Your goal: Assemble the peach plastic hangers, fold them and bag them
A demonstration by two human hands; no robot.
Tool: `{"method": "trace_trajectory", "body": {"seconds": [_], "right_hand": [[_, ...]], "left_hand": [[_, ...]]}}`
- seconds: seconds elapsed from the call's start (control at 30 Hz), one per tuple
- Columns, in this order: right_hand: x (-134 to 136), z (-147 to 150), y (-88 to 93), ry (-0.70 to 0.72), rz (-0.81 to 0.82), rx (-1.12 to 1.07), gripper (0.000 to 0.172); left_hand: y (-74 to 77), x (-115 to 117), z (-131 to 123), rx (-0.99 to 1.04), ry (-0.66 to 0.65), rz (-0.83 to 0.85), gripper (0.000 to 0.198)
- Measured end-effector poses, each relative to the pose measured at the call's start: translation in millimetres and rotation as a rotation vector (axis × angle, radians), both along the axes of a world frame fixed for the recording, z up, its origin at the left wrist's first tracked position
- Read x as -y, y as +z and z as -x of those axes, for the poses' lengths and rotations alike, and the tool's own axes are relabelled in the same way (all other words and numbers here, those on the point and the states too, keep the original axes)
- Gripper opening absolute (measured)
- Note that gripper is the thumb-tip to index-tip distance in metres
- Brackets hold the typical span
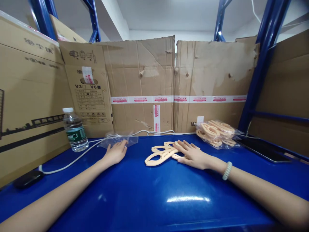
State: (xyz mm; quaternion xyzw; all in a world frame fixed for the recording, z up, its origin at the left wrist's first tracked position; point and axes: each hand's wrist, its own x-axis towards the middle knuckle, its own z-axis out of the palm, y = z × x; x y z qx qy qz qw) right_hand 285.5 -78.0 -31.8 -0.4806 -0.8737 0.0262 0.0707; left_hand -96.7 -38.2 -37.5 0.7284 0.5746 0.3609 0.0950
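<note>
Flat on the blue table lies a cream-coloured openwork piece (pixel 154 161) made of several leaf-shaped loops; its exact kind I cannot make out. My right hand (pixel 194 156) rests palm down over its right part, fingers stretched out and covering some of the loops. On the left, my left hand (pixel 116 152) touches a clear plastic bag (pixel 132 140) that lies crumpled on the table. Its fingers are partly bent and apart, and no firm grip on the bag shows. A pale beaded bracelet (pixel 227 170) circles my right wrist.
Similar cream pieces in clear wrapping (pixel 214 133) lie at the back right, near a dark flat tablet-like device (pixel 265 149). A water bottle (pixel 76 132), a white cable (pixel 65 166) and a black mouse-like object (pixel 28 179) are at left. Cardboard (pixel 142 77) walls the back.
</note>
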Motion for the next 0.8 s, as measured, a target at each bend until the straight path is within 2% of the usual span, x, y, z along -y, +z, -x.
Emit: {"method": "trace_trajectory", "body": {"seconds": [0.13,0.2,0.23,0.3,0.37,0.43,0.5,0.57,0.67,0.8], "right_hand": [[-7.8,11.0,-3.5,0.015,-0.201,-0.062,0.064],[-8.2,10.1,0.6,0.027,-0.303,-0.101,0.060],[-7.1,7.9,3.4,0.031,-0.328,-0.110,0.058],[-2.9,0.7,8.8,0.011,-0.311,-0.098,0.058],[2.2,-7.7,11.6,-0.034,-0.207,-0.048,0.066],[5.7,-13.9,10.4,-0.014,-0.072,-0.001,0.070],[5.2,-15.2,5.7,0.052,-0.001,0.011,0.066],[0.3,-11.5,-0.1,0.104,-0.012,0.002,0.058],[-12.4,-0.5,-5.4,0.105,-0.041,-0.009,0.053],[-33.1,16.0,-2.7,0.103,-0.023,-0.012,0.053]], "left_hand": [[14.0,20.9,-24.9,-0.036,-0.023,-0.184,0.049],[20.1,40.5,-44.5,-0.006,-0.180,-0.376,0.050],[22.0,51.0,-53.9,0.009,-0.303,-0.397,0.046],[22.4,70.4,-69.3,-0.058,-0.534,-0.279,0.040],[19.2,84.3,-78.3,-0.167,-0.648,-0.115,0.044],[14.5,90.8,-81.6,-0.262,-0.678,0.009,0.051],[11.1,91.6,-81.1,-0.304,-0.694,0.065,0.054],[9.8,89.7,-79.2,-0.298,-0.718,0.059,0.052],[10.4,86.6,-77.1,-0.306,-0.727,0.025,0.047],[12.1,83.6,-77.8,-0.331,-0.770,-0.004,0.038]]}}
